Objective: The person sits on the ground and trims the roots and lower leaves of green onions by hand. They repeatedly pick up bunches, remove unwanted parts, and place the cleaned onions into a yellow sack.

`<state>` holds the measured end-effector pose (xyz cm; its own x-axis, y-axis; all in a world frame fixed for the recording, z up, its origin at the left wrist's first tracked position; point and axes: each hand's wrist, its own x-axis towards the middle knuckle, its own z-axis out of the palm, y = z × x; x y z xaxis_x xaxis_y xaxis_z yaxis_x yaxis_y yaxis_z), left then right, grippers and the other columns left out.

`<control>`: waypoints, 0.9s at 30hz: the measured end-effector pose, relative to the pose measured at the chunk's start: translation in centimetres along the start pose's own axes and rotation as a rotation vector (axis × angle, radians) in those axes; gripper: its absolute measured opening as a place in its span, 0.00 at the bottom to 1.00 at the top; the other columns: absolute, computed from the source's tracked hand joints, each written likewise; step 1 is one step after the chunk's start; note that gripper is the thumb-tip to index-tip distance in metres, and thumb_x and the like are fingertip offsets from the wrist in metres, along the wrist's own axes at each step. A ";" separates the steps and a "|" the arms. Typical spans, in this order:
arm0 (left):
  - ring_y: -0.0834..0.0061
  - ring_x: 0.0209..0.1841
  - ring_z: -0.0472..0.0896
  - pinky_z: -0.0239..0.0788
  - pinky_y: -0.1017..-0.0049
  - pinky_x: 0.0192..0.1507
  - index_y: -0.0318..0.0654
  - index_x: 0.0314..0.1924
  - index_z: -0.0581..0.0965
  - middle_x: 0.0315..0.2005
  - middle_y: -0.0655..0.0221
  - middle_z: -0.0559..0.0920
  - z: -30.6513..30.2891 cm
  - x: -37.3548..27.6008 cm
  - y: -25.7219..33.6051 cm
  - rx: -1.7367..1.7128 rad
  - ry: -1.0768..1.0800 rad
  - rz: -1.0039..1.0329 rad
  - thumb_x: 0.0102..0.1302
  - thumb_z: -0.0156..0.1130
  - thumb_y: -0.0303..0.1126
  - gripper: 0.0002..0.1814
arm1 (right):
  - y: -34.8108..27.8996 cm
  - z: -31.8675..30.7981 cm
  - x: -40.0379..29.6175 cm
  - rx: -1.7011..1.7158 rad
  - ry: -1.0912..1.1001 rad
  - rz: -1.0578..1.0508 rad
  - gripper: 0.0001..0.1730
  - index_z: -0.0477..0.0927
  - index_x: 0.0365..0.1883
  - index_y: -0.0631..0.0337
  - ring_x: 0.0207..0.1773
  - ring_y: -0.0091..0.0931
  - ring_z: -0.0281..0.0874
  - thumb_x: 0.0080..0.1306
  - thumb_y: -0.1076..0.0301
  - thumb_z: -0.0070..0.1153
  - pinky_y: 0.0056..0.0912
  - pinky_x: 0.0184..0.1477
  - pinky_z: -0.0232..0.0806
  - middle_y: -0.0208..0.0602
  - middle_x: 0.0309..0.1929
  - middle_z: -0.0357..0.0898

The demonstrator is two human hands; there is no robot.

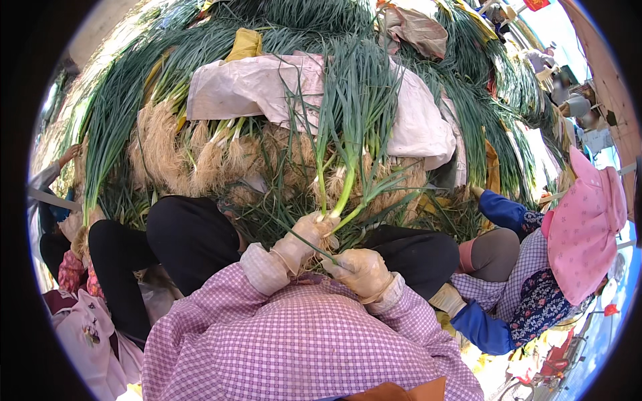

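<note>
My left hand (301, 239), in a pale glove, grips a few green onions (346, 188) just above their roots. Their long leaves stretch away from me over the heap. Close to my lap, the gloved right hand (361, 270) has its thumb and fingers closed on a thin green onion leaf (312, 244) that slants across in front of my left hand. Stringy roots (326, 244) hang between my hands. Beyond them lie more onions with bushy, pale roots (213, 160), partly covered by a white woven sheet (251, 85).
Loose green leaves (271, 220) litter the ground between my knees. At right sits a person in a pink hat (582, 225), a gloved hand (448, 299) near my knee. Another person (95, 341) sits at left. Onion heaps (311, 15) extend far back.
</note>
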<state>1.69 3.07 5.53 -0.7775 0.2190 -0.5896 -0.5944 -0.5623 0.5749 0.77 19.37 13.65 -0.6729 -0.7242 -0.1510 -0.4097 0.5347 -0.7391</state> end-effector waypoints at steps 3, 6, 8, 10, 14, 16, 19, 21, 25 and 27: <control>0.79 0.24 0.81 0.74 0.83 0.24 0.38 0.47 0.72 0.30 0.64 0.83 -0.3 -0.5 1.8 -0.233 -0.129 -0.023 0.67 0.62 0.36 0.14 | 2.1 -1.4 -1.8 -0.193 -0.399 0.365 0.18 0.83 0.32 0.59 0.32 0.38 0.79 0.63 0.51 0.60 0.40 0.35 0.70 0.41 0.26 0.79; 0.80 0.22 0.80 0.74 0.84 0.22 0.37 0.52 0.72 0.33 0.61 0.84 0.4 -0.6 2.4 -0.207 -0.094 0.016 0.71 0.54 0.46 0.20 | 4.1 -2.2 -2.6 -0.588 -0.396 0.473 0.21 0.82 0.39 0.63 0.44 0.39 0.80 0.63 0.51 0.60 0.39 0.45 0.72 0.42 0.36 0.82; 0.81 0.20 0.80 0.74 0.84 0.21 0.37 0.54 0.72 0.34 0.60 0.84 1.5 -1.4 3.7 -0.296 -0.069 -0.029 0.73 0.49 0.51 0.24 | 4.4 -2.0 -0.8 -0.346 -0.023 0.444 0.22 0.81 0.40 0.64 0.40 0.37 0.81 0.64 0.50 0.59 0.38 0.43 0.72 0.43 0.35 0.82; 0.77 0.25 0.81 0.75 0.82 0.24 0.36 0.55 0.71 0.33 0.62 0.83 0.7 -1.3 3.6 -0.287 -0.090 -0.058 0.73 0.49 0.49 0.24 | 4.8 -2.0 1.7 0.059 0.230 0.606 0.24 0.81 0.41 0.65 0.34 0.32 0.81 0.65 0.49 0.58 0.35 0.40 0.72 0.41 0.33 0.81; 0.80 0.30 0.82 0.76 0.82 0.28 0.34 0.58 0.70 0.40 0.60 0.83 0.8 -0.5 2.1 -0.138 -0.157 0.020 0.71 0.54 0.46 0.25 | 11.1 -1.4 6.9 1.059 0.269 0.904 0.26 0.80 0.40 0.63 0.24 0.22 0.75 0.65 0.45 0.59 0.26 0.31 0.70 0.33 0.28 0.79; 0.79 0.37 0.82 0.78 0.81 0.37 0.32 0.61 0.67 0.47 0.58 0.81 0.3 -1.0 1.9 -0.099 -0.249 0.034 0.67 0.61 0.34 0.26 | 10.5 -1.3 7.5 0.913 0.318 0.820 0.26 0.80 0.38 0.64 0.24 0.21 0.75 0.64 0.45 0.60 0.27 0.29 0.69 0.32 0.27 0.79; 0.75 0.38 0.82 0.78 0.77 0.42 0.31 0.63 0.64 0.45 0.60 0.80 -0.1 -1.7 1.9 -0.111 -0.300 0.094 0.64 0.61 0.25 0.29 | 8.1 -1.7 7.5 0.367 0.406 0.767 0.27 0.80 0.32 0.62 0.23 0.33 0.77 0.67 0.42 0.52 0.39 0.28 0.69 0.40 0.24 0.80; 0.74 0.41 0.81 0.77 0.75 0.45 0.33 0.65 0.61 0.46 0.61 0.79 -0.3 -1.8 2.4 -0.087 -0.315 0.077 0.61 0.61 0.19 0.33 | 7.2 -2.2 6.1 -0.184 0.420 0.647 0.29 0.80 0.29 0.60 0.24 0.41 0.78 0.69 0.40 0.47 0.45 0.29 0.69 0.46 0.24 0.80; 0.74 0.47 0.79 0.75 0.74 0.50 0.33 0.63 0.65 0.49 0.63 0.78 -0.8 -1.1 1.0 0.051 -0.195 0.134 0.62 0.60 0.18 0.29 | 2.3 -2.4 3.7 -0.532 0.575 0.239 0.27 0.76 0.19 0.58 0.23 0.43 0.75 0.67 0.45 0.51 0.43 0.26 0.66 0.43 0.19 0.75; 0.73 0.50 0.78 0.76 0.73 0.48 0.33 0.63 0.65 0.49 0.64 0.77 0.5 -1.4 1.4 0.062 -0.202 0.143 0.63 0.61 0.21 0.28 | 1.0 -0.8 3.1 -0.750 0.276 0.017 0.18 0.75 0.16 0.54 0.21 0.36 0.77 0.60 0.55 0.59 0.39 0.23 0.68 0.37 0.18 0.75</control>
<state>1.88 2.38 7.46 -0.8762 0.2994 -0.3777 -0.4819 -0.5506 0.6816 -2.22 18.02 13.01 -0.7707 -0.6319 0.0823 -0.6371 0.7661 -0.0846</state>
